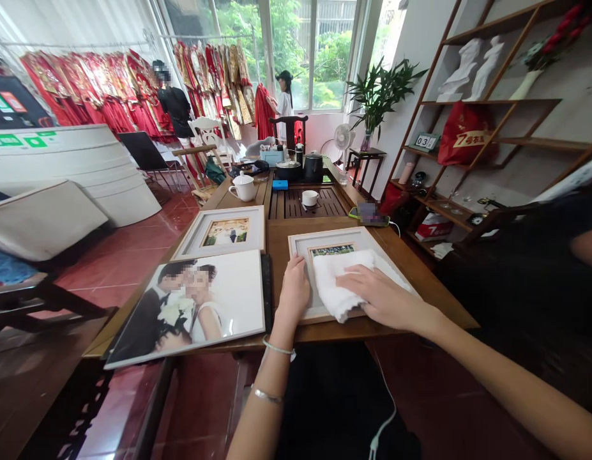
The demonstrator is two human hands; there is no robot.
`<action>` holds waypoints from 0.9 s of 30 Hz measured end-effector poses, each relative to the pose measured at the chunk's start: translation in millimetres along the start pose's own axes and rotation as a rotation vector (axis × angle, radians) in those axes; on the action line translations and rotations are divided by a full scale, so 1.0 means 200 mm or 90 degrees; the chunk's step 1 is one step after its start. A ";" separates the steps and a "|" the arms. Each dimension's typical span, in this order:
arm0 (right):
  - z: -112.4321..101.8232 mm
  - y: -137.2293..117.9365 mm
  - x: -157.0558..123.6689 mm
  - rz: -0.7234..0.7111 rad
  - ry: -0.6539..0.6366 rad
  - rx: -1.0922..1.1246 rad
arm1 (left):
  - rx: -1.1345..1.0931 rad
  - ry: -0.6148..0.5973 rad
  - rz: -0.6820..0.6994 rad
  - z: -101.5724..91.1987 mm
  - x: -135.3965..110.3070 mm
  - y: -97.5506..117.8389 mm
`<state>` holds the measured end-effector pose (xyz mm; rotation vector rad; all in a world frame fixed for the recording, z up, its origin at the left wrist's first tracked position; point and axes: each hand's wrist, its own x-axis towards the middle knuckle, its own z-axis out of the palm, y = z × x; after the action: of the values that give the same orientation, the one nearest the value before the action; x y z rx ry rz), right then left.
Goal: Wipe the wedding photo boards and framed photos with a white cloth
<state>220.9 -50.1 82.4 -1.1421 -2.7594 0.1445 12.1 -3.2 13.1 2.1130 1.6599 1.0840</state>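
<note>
A light-edged picture frame lies on the wooden table in front of me, with part of a small photo showing at its middle. My left hand has its fingers closed on the frame's left edge. Under my right hand is a white cloth, pressed against the frame's face and hiding much of it. Left of my left hand lies a large glossy wedding photo panel, overhanging the table's front edge. Behind that panel rests a second picture frame with a small photo of two people.
A slatted tea tray holds a white cup. Nearby stand a lidded white mug, a dark kettle and a phone with a cable. Shelves rise at right. Two people stand near hanging red garments.
</note>
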 end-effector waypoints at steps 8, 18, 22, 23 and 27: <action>-0.07 0.02 -0.23 0.053 0.054 -0.095 | -0.009 -0.019 -0.015 -0.02 0.00 0.03; 0.06 -0.05 0.14 0.068 0.024 0.013 | -0.070 0.028 -0.065 -0.07 0.03 0.04; 0.04 -0.11 0.12 -0.051 0.005 0.099 | -0.096 0.028 -0.096 -0.09 0.05 0.07; 0.03 -0.12 0.10 -0.073 -0.001 0.112 | -0.100 0.030 -0.102 -0.09 0.06 0.08; -0.08 -0.13 -0.06 -0.102 -0.038 0.121 | -0.102 0.037 -0.090 -0.06 0.05 0.08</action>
<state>214.0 -75.7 100.7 -0.8809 -2.8008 0.4181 16.8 -1.8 34.7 1.8531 1.6585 1.2005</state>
